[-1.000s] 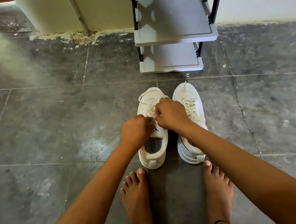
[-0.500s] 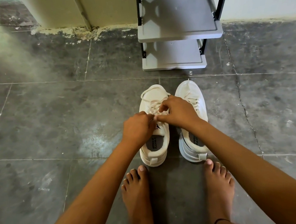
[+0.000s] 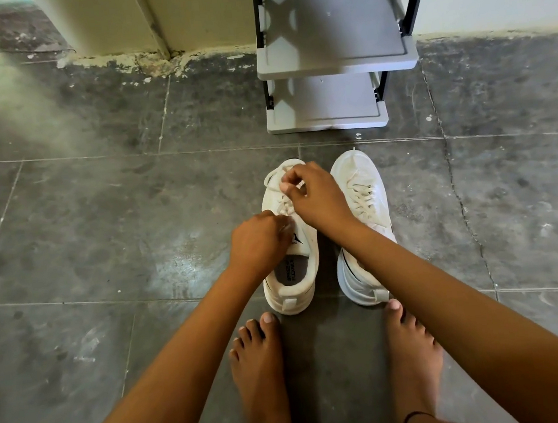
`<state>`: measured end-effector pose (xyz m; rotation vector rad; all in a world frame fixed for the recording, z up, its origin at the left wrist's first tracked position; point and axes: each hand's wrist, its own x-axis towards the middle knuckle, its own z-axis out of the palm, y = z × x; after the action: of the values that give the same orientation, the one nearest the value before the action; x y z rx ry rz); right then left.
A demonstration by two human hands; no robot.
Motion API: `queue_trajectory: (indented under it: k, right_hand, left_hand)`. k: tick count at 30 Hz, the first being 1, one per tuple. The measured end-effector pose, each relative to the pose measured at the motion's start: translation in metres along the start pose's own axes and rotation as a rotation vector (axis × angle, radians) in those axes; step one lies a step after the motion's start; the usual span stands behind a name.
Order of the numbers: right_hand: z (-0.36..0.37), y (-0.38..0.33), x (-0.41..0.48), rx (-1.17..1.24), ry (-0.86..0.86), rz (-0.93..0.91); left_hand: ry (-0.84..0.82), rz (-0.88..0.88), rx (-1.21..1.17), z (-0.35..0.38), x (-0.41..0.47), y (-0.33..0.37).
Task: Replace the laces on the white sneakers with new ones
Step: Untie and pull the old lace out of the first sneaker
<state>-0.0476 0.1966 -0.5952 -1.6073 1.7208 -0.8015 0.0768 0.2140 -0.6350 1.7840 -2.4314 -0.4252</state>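
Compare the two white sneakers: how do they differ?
The left sneaker has both hands on it: right hand pinches its lace, left hand holds it near the tongue; no hand holds the right sneaker. The left sneaker's lace loops loose; the right sneaker's lies crossed flat. Both are white, side by side, toes toward the shelf rack.

- The floor is dark grey tile with pale grout lines, scuffed and flecked with white.
- Two white sneakers stand on it side by side, toes toward the wall: the left sneaker and the right sneaker.
- A grey shelf rack stands beyond them.
- Two bare feet, left and right, stand just behind the heels.
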Motion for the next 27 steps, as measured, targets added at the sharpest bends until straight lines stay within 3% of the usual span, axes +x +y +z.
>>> queue_trajectory:
  k: [2,6,13,15,20,27]
  right_hand:
    - [-0.005,0.010,-0.003,-0.047,-0.013,0.068]
    - [-0.007,0.029,-0.019,-0.284,-0.259,0.149]
    - [-0.005,0.027,-0.030,-0.264,-0.194,0.096]
    - [-0.002,0.029,-0.035,-0.312,-0.206,0.068]
    - [0.015,0.038,-0.054,-0.536,-0.340,-0.026]
    - [0.023,0.046,-0.062,-0.508,-0.323,-0.021]
  left_hand:
    - [0.002,-0.013,-0.029,-0.002,-0.002,-0.003]
    - [-0.019,-0.084,-0.138,-0.011,0.000,-0.006]
    - [-0.048,-0.182,-0.326,-0.021,0.007,-0.016]
    - [-0.060,-0.153,-0.280,-0.021,0.007,-0.012]
    - [-0.134,0.011,0.086,-0.014,0.016,0.002]
    - [-0.042,-0.021,0.067,-0.008,0.016,0.002]
